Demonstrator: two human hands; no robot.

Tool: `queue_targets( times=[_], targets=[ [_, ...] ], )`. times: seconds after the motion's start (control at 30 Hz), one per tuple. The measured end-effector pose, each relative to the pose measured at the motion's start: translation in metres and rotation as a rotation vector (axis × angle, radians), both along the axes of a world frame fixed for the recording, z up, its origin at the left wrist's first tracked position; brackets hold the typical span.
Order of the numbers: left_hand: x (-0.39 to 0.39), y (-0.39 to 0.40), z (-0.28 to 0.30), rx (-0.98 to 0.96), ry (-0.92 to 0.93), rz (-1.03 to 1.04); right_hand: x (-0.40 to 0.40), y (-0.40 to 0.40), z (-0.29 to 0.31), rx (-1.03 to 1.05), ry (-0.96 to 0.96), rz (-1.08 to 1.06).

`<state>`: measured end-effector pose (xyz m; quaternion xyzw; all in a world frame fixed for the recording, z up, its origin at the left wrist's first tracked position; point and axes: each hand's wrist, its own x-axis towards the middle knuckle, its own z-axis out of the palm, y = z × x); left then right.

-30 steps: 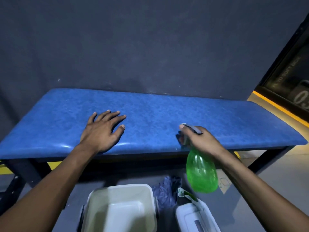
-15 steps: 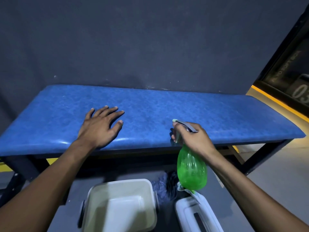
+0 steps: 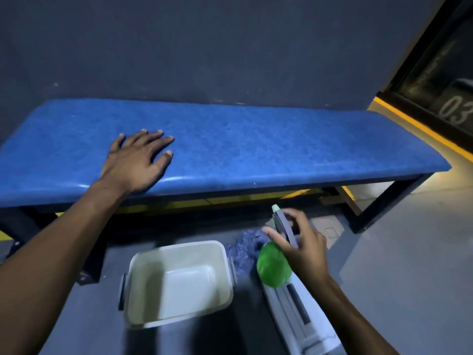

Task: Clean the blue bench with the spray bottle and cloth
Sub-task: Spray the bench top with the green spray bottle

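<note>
Bench (image 3: 256, 149) is blue, glossy, mottled; my left hand (image 3: 135, 165) lies flat at 10 o'clock, fingers spread. My right hand (image 3: 302, 242) grips the green spray bottle (image 3: 273, 269) at 5 o'clock.

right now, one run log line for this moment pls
left hand flat on blue bench | right hand holds green spray bottle below bench, over floor | cloth on floor by white tub

Blue bench (image 3: 256, 149) padded in mottled vinyl, glossy along its six o'clock edge, spray bottle (image 3: 275, 267) translucent green plastic, tub (image 3: 143, 265) smooth off-white plastic, cloth (image 3: 243, 249) nubbly blue fabric.
</note>
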<state>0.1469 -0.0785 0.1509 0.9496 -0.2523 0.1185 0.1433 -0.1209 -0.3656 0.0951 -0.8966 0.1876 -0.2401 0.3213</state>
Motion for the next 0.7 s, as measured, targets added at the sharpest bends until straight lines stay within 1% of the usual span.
queue_targets(
  times=[0.13, 0.2, 0.3, 0.37, 0.4, 0.43, 0.47, 0.53, 0.6, 0.63, 0.7],
  targets=[
    [0.000, 0.001, -0.001, -0.004, -0.003, 0.000, 0.000, 0.004, -0.067, -0.039, 0.025, -0.082],
    [0.000, 0.001, -0.001, -0.005, -0.004, -0.008, 0.003, 0.008, -0.095, 0.003, 0.047, -0.110],
    [0.002, 0.000, -0.002, -0.008, -0.013, -0.007, 0.004, 0.011, -0.139, 0.172, 0.002, -0.177],
    [0.002, 0.000, -0.003, -0.013, -0.019, -0.009, -0.001, 0.014, -0.169, 0.354, -0.049, -0.194],
    [0.002, 0.000, -0.003, -0.014, -0.019, -0.010, -0.005, 0.016, -0.183, 0.429, -0.038, -0.191],
    [0.002, 0.000, -0.003, -0.012, -0.017, -0.009, -0.009, 0.019, -0.192, 0.466, 0.013, -0.188],
    [0.003, 0.000, -0.003, -0.009, -0.015, -0.007, -0.012, 0.020, -0.199, 0.471, 0.064, -0.178],
    [0.003, 0.000, -0.003, 0.000, -0.015, -0.005, -0.012, 0.020, -0.203, 0.420, 0.122, -0.148],
    [0.003, -0.001, -0.003, 0.001, -0.016, -0.006, -0.006, 0.015, -0.204, 0.316, 0.187, -0.095],
    [0.003, -0.001, -0.003, 0.002, -0.010, -0.005, -0.003, 0.015, -0.199, 0.262, 0.204, -0.077],
    [0.003, -0.001, -0.003, 0.001, 0.001, -0.002, 0.007, 0.008, -0.188, 0.249, 0.156, -0.049]
  ],
)
